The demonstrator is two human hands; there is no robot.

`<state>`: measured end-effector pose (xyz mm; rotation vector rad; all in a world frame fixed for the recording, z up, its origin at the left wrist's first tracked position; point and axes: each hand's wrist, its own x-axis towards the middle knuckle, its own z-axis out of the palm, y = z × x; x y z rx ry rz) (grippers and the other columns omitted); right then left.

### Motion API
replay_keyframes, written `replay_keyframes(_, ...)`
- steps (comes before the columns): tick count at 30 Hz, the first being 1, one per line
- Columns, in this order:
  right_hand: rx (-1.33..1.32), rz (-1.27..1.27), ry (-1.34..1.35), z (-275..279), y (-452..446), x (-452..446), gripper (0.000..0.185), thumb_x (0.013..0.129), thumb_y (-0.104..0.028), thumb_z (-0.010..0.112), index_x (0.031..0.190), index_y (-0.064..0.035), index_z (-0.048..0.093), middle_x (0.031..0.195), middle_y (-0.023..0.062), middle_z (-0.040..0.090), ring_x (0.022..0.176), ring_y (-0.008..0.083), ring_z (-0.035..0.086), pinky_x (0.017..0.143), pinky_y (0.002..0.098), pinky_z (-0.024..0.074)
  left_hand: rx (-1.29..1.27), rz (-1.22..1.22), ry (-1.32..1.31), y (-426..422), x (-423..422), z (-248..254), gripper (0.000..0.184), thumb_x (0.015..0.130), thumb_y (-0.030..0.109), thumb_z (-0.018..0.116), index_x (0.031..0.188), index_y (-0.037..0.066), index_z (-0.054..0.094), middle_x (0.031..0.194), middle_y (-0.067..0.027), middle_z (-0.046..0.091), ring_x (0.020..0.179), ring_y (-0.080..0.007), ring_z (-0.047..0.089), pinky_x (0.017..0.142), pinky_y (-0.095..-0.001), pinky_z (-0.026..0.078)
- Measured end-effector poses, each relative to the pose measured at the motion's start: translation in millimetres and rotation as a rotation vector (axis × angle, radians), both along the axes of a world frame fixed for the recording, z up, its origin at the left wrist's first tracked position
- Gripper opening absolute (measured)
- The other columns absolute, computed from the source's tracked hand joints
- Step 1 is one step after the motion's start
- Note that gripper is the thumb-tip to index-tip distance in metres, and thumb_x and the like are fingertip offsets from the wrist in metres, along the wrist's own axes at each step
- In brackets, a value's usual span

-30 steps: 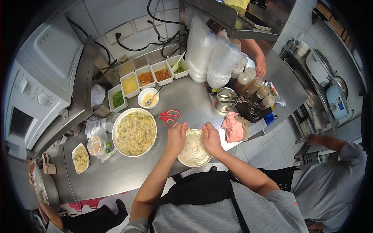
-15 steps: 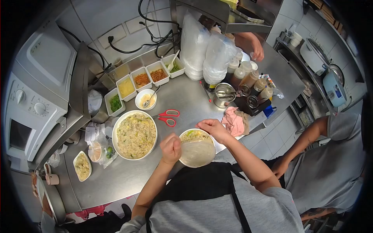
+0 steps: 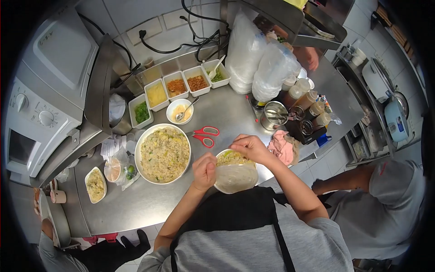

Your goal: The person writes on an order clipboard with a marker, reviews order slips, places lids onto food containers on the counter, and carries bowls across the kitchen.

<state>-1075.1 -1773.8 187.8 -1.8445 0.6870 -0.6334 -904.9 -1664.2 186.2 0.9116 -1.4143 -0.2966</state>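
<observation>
Close to my body at the counter's front edge is a bowl of fried rice [image 3: 232,158]. A translucent plastic lid [image 3: 236,177] covers its near half, leaving rice visible at the far side. My left hand [image 3: 205,171] is closed in a fist at the lid's left edge and appears to grip it. My right hand [image 3: 251,148] is above the bowl's far right rim, fingers pinched together; anything between them is too small to make out. Left of my hands stands a large white bowl of fried rice [image 3: 164,154], with red-handled scissors [image 3: 206,136] beside it.
Topping containers [image 3: 175,87] line the back, with a small sauce bowl [image 3: 180,111] before them. Bagged plastic containers [image 3: 272,68], sauce bottles [image 3: 301,97], a metal pot [image 3: 273,115] and a pink cloth [image 3: 283,147] stand right. A co-worker [image 3: 385,204] is at my right, another [image 3: 68,249] at far left.
The view has shifted, so the counter appears further right. My right hand has moved slightly over the bowl's far rim. The co-worker at right has changed arm position; more of the left co-worker shows.
</observation>
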Motion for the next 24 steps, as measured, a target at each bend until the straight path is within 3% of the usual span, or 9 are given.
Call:
replay_keyframes(1, 0.019, -0.001, -0.073, -2.3, -0.5, -0.2, 0.023, 0.087, -0.022, 0.059, 0.092, -0.0015, 0.068, 0.083, 0.0080, 0.063, 0.077, 0.0134, 0.058, 0.070, 0.0261, 0.0453, 0.057, -0.005, 0.038, -1.4, -1.5, 3.0, 0.033, 0.093, 0.020, 0.043, 0.067, 0.000, 0.045, 0.060, -0.0087, 0.046, 0.051, -0.0194, 0.045, 0.049, -0.0285, 0.036)
replay_keyframes(4, 0.519, 0.017, -0.149, 56.1, 16.0, -5.0, 0.042, 0.093, -0.036, 0.046, 0.105, -0.0003, 0.064, 0.095, 0.0083, 0.064, 0.085, 0.0156, 0.058, 0.079, 0.0270, 0.0446, 0.206, 0.006, 0.096, -2.0, -5.0, 6.1, 0.022, 0.092, 0.015, 0.047, 0.075, 0.000, 0.049, 0.064, -0.0076, 0.050, 0.055, -0.0163, 0.049, 0.052, -0.0260, 0.039)
replay_keyframes(5, 0.681, 0.156, -0.206, 48.4, 15.9, -9.9, 0.054, 0.095, -0.044, 0.036, 0.113, 0.0006, 0.060, 0.102, 0.0072, 0.062, 0.093, 0.0152, 0.055, 0.085, 0.0267, 0.0420, 0.252, 0.012, 0.103, -1.6, -5.3, 6.9, 0.019, 0.091, 0.014, 0.048, 0.078, 0.000, 0.050, 0.065, -0.0069, 0.051, 0.056, -0.0146, 0.049, 0.054, -0.0253, 0.040)
replay_keyframes(8, 0.427, 0.355, -0.215, 44.6, 16.3, -12.8, 0.046, 0.094, -0.037, 0.042, 0.117, 0.0002, 0.057, 0.105, 0.0080, 0.057, 0.101, 0.0190, 0.052, 0.092, 0.0303, 0.0373, 0.389, -0.042, 0.133, 0.5, -6.6, 10.5, 0.014, 0.089, 0.012, 0.054, 0.081, 0.002, 0.051, 0.065, -0.0042, 0.051, 0.056, -0.0092, 0.046, 0.052, -0.0239, 0.039)
replay_keyframes(14, 0.632, 0.287, -0.283, 49.0, 25.6, -8.5, 0.030, 0.084, -0.011, 0.060, 0.112, -0.0014, 0.061, 0.103, 0.0054, 0.055, 0.102, 0.0154, 0.050, 0.090, 0.0276, 0.0375, 0.388, -0.065, 0.159, -0.7, -7.1, 0.3, 0.018, 0.085, 0.015, 0.063, 0.084, 0.003, 0.050, 0.061, -0.0012, 0.049, 0.055, -0.0075, 0.043, 0.050, -0.0228, 0.036)
replay_keyframes(17, 0.717, 0.245, -0.343, 51.5, 28.5, -10.7, 0.026, 0.083, -0.009, 0.062, 0.109, -0.0035, 0.063, 0.095, 0.0013, 0.054, 0.094, 0.0095, 0.051, 0.085, 0.0222, 0.0381, 0.387, -0.070, 0.167, 0.1, -9.8, 2.3, 0.019, 0.084, 0.016, 0.064, 0.083, 0.004, 0.049, 0.061, -0.0013, 0.050, 0.053, -0.0076, 0.043, 0.049, -0.0228, 0.035)
replay_keyframes(24, 0.631, 0.127, -0.388, 61.5, 34.8, -19.7, 0.017, 0.083, -0.010, 0.064, 0.098, -0.0020, 0.066, 0.089, -0.0014, 0.052, 0.084, 0.0068, 0.050, 0.078, 0.0210, 0.0390, 0.390, -0.065, 0.026, -4.3, -19.8, 38.8, 0.020, 0.082, 0.017, 0.066, 0.080, 0.003, 0.051, 0.060, -0.0059, 0.055, 0.050, -0.0118, 0.050, 0.047, -0.0255, 0.038)
